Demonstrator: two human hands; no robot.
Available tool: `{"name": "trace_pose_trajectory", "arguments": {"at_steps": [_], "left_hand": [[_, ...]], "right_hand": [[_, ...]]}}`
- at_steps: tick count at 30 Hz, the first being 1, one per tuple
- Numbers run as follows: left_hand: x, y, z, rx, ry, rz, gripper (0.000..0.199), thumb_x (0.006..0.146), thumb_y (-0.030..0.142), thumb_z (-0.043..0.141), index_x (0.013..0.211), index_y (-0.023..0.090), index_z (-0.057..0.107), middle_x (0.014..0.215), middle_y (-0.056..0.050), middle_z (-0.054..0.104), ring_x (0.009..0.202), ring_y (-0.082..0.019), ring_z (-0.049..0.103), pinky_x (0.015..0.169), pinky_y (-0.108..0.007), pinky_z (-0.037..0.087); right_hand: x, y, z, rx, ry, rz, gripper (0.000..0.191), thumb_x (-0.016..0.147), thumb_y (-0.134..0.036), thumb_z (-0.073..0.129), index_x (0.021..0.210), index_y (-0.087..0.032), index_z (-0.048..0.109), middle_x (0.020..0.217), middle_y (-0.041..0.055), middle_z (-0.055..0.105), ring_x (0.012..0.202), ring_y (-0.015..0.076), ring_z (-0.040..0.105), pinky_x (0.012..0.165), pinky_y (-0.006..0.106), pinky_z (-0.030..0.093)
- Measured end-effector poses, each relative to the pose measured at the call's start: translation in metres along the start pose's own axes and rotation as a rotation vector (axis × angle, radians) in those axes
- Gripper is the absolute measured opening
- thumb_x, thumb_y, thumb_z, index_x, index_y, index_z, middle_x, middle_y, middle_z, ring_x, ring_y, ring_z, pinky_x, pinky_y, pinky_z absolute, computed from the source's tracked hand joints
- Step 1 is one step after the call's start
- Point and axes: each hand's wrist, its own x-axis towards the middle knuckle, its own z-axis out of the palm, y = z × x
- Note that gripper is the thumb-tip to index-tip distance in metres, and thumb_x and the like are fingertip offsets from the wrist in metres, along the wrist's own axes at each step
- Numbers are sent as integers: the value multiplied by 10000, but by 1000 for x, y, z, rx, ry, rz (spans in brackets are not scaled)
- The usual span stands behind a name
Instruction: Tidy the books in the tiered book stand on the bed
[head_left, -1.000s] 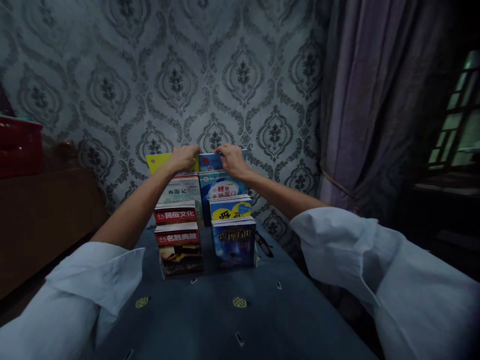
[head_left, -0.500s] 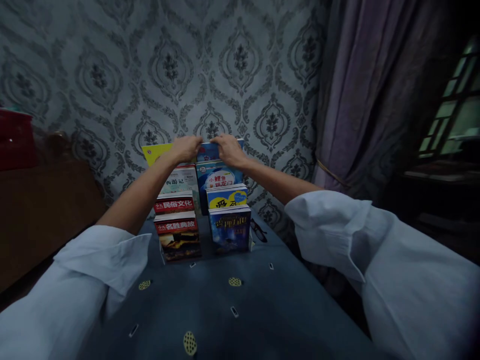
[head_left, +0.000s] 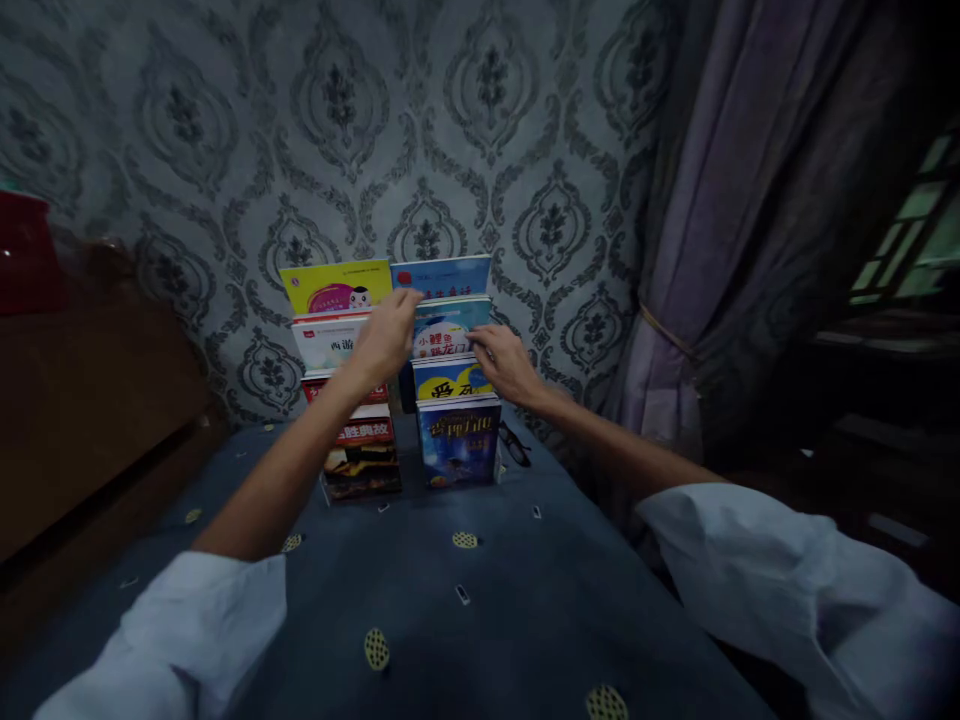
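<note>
My left hand (head_left: 388,335) is at the upper left of a blue children's book (head_left: 444,318) with a round white title patch. Its fingers are bent, loosely apart from the palm, and hide part of a white-topped book (head_left: 322,342). My right hand (head_left: 510,365) is before the same blue book's right side, fingers half curled and thumb apart; whether they touch the cover I cannot tell. Behind stand a yellow book (head_left: 311,288) and another blue book (head_left: 457,272). In front are a yellow-and-blue book (head_left: 442,382), a dark blue book (head_left: 459,440) and a red-topped book (head_left: 364,465).
The books stand upright in two columns on a dark patterned cloth (head_left: 420,560). Glasses (head_left: 514,445) lie to the right of them. A wallpapered wall (head_left: 337,100) rises behind, with a purple curtain (head_left: 697,220) at right. A brown wooden cabinet (head_left: 90,410) with a red container (head_left: 26,255) stands left.
Both hands have come down from the top edges of the rear books to the row in front. The yellow and rear blue covers are now more exposed. The view has shifted slightly.
</note>
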Motion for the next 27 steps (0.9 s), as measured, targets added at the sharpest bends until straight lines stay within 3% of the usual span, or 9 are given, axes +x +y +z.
{"name": "trace_pose_trajectory", "arguments": {"at_steps": [5,9,15,20,24,27], "left_hand": [[-58,15,67,-190,77,-173,381,929,131,403,1285,120,539,1326,-184,542,1291,-279,489,1117,-491,404],[-74,17,96,-222,162,-263,417,936,133,400,1331,151,531,1353,-158,546,1311,-267,475,1133,-489,397],[-74,12,105,-277,191,-282,456,944,95,362,1359,166,539,1350,-134,570,1303,-249,505,1124,-474,426],[-78,21,96,-391,188,-287,488,951,102,348,1414,170,486,1458,-124,507,1398,-241,429,1204,-479,328],[-107,44,90,-501,240,-330,540,994,188,334,1532,229,301,1598,-78,339,1498,-214,273,1261,-448,201],[-141,60,102,-602,241,-485,586,1001,264,364,1564,224,209,1633,-88,264,1510,-220,248,1257,-438,206]], "right_hand": [[-19,12,17,55,118,153,337,917,-261,453,1096,-150,717,1193,172,675,1159,304,602,1046,495,447],[-29,10,26,130,130,300,390,925,-310,443,1145,-151,724,1156,140,734,1117,300,658,1012,484,490],[-36,6,31,199,175,370,446,936,-347,426,1222,-146,703,1228,108,722,1151,296,666,1022,472,498],[-43,6,29,302,172,368,496,937,-436,455,1308,-165,643,1338,102,660,1238,275,614,1087,460,456],[-71,3,34,443,255,481,657,921,-560,475,1443,-162,501,1426,140,583,1291,271,571,1117,473,422],[-98,-1,44,487,336,625,663,905,-618,471,1377,-163,572,1387,150,612,1285,280,568,1128,493,397]]}}
